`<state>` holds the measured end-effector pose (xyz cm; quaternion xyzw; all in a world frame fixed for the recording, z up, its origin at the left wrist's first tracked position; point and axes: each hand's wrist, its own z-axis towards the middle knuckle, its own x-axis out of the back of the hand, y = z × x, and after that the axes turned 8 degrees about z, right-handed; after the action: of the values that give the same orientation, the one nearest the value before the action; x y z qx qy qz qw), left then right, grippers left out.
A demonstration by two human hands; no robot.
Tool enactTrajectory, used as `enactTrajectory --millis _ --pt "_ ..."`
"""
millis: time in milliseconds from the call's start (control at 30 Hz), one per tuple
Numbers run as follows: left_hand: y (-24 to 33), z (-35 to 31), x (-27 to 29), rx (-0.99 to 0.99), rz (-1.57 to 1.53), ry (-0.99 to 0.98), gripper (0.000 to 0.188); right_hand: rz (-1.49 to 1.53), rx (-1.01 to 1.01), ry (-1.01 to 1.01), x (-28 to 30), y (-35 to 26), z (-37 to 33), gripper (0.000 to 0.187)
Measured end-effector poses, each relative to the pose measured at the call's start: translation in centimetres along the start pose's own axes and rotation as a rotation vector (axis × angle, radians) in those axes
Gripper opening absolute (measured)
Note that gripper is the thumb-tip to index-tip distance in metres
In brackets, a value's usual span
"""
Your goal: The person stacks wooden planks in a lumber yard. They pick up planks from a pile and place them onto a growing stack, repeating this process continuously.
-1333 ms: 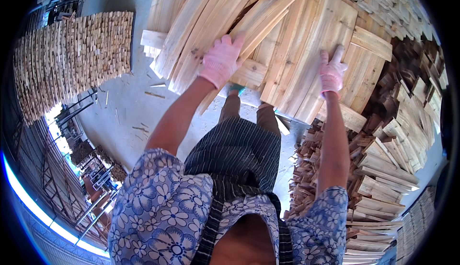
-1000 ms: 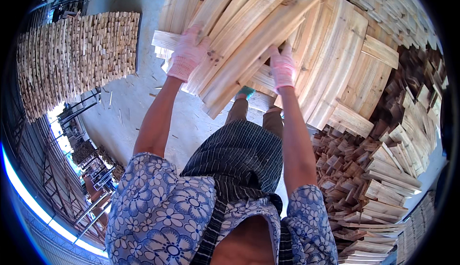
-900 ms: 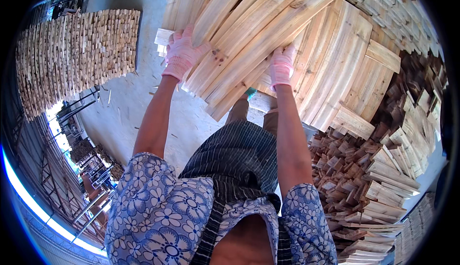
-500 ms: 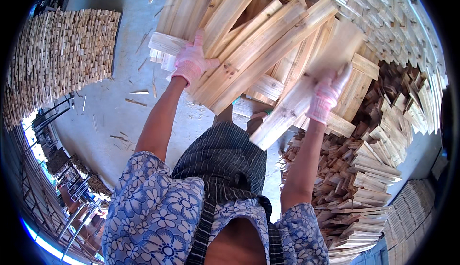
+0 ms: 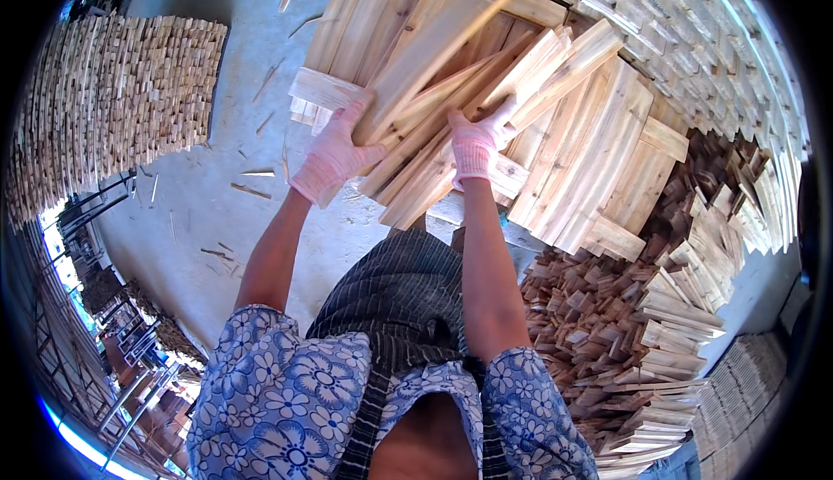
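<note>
"Head view: what's hard to make out?"

"The right hand covers part of the loose boards below it. Its thumb and fingers are spread; I can't tell whether they grip."

"And the left hand?"

"Forearm stretched forward, thumb and fingers on either side of the long plank, pinching its near end."

"How does that lie?"

"Above slatted panels, long axis slanting forward and right, far end blurred."
</note>
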<state>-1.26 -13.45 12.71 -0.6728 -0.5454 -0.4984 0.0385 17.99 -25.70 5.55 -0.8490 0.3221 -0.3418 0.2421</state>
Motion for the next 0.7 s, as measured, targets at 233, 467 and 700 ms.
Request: enactTrajectory --millis 233,467,700 --pt "0.5 1.4 -8.8 -0.055 0.523 0.224 0.083 0.555 0.161 -0.125 11.8 8.5 -0.1 0.124" --pt "1.2 5.4 -6.7 0.231 0.614 -0.026 0.096 -0.122 0.022 0.164 32.1 12.2 10.5 0.116" --pt "1.7 7.0 -7.5 0.158 0.511 -0.279 0.095 -0.163 -0.001 0.253 33.9 16.6 22.5 0.085"
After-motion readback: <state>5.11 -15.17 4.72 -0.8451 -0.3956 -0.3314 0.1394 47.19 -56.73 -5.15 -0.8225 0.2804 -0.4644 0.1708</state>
